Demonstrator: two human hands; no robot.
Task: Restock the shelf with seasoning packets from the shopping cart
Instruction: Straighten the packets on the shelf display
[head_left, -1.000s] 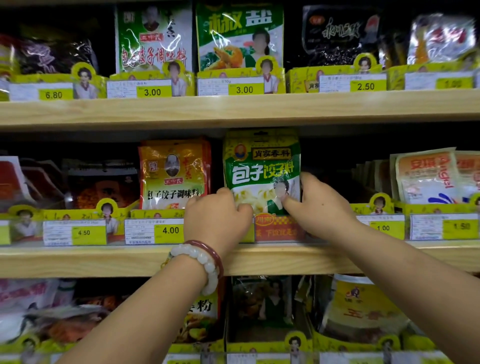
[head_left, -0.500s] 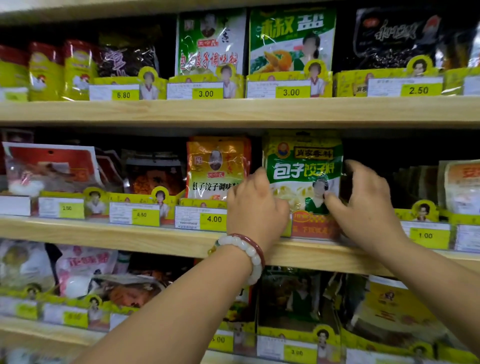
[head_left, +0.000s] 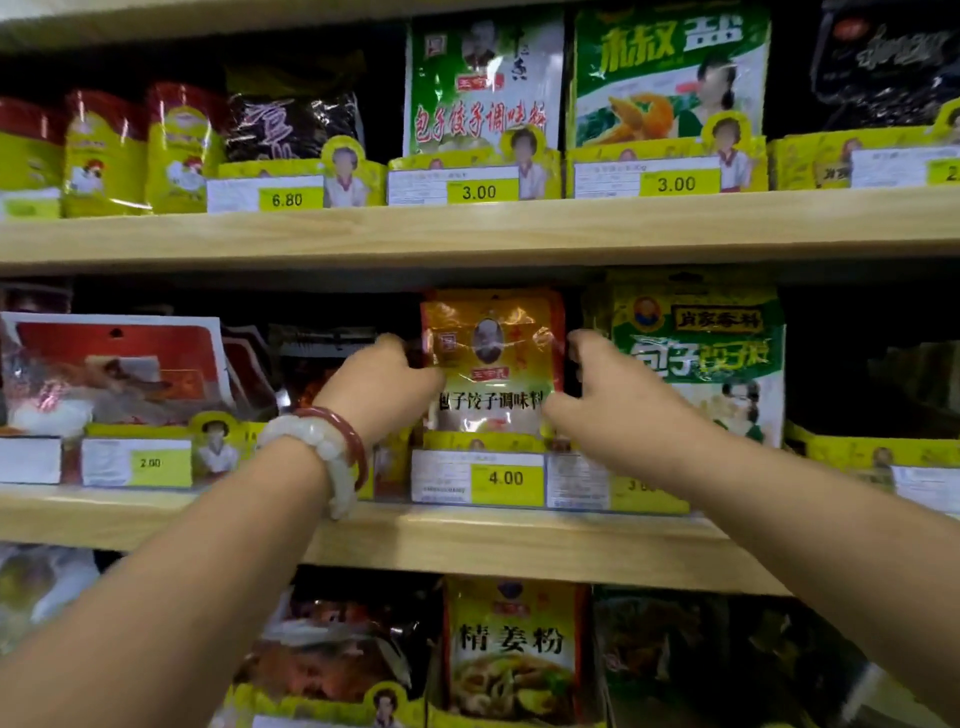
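Both hands had shifted from the green packet (head_left: 727, 364) to the orange packet (head_left: 493, 364) beside it on the middle shelf (head_left: 467, 540). The left hand (head_left: 382, 384) and right hand (head_left: 613, 400) clasped its side edges, fingers curled round it.

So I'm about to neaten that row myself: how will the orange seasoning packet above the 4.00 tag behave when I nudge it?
The orange seasoning packet looks like a thin glossy foil pouch, so it probably flexes and feels slippery. It stands upright behind the low yellow tray lip, so it may lean or flop. The left hand and right hand bracket its sides, which suggests it needs steadying.
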